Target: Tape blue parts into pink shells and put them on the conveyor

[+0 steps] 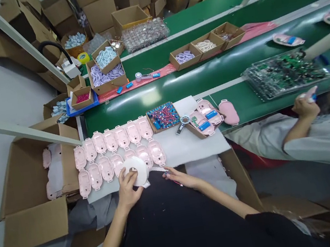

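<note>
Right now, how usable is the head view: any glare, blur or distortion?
Head view: broad glare streaks the green conveyor belt; wide-angle distortion skews the frame edges, slanting the pale post; the left hand and white roll show no obvious motion blur.

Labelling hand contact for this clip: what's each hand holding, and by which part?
The left hand holds a white tape roll at its lower edge, near the centre hole. The right hand may have something small at its fingertips; cannot tell.
</note>
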The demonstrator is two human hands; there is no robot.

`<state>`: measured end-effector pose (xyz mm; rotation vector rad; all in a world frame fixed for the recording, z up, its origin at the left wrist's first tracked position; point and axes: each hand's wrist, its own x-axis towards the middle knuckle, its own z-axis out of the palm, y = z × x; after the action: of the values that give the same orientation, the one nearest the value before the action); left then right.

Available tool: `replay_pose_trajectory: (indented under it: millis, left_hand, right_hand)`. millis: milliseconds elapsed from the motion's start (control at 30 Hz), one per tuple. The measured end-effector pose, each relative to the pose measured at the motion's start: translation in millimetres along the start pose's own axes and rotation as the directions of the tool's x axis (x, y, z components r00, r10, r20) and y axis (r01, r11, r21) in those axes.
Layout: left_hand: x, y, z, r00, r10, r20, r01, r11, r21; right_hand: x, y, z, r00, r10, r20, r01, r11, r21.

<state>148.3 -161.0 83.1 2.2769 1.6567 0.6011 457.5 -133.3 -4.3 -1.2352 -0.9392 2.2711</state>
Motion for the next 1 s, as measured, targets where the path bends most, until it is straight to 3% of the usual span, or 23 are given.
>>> replay_pose_trajectory:
  millis: [133,333,467,600,700,833,1000]
  left_hand:
    - [9,13,-7.0,0.996,0.091,0.010,-0.091,0.996,0.019]
    - [11,14,-13.6,0.996,0.022,0.085,-0.027,0.998,0.056]
    - [13,20,-17.8,0.995,0.060,0.079,-0.067,0.994,0.081]
    - [17,29,-23.8,0.984,0.140,0.112,-0.152,0.983,0.100]
    - [19,28,-28.0,0.979,0.146,0.142,-0.165,0.978,0.128]
    - [20,23,-32.5,0.973,0.133,0.189,-0.164,0.974,0.155]
    - [22,26,-36.1,0.953,0.216,0.213,-0.251,0.956,0.151]
  right_hand:
    - [-7,-18,-9,0.997,0.017,0.070,-0.027,0.988,0.153]
    - [-19,-64,5,0.949,-0.110,0.295,0.018,0.954,0.299]
    - [-27,-84,27,0.940,-0.214,0.265,0.121,0.937,0.326]
    - [-29,-90,44,0.933,-0.348,0.091,0.335,0.933,0.134]
    - [-31,-93,50,0.910,-0.411,0.063,0.415,0.905,-0.094]
    - [-34,-103,55,0.883,-0.469,-0.015,0.439,0.836,-0.329]
    - [-27,-117,54,0.861,-0.506,-0.049,0.421,0.763,-0.491]
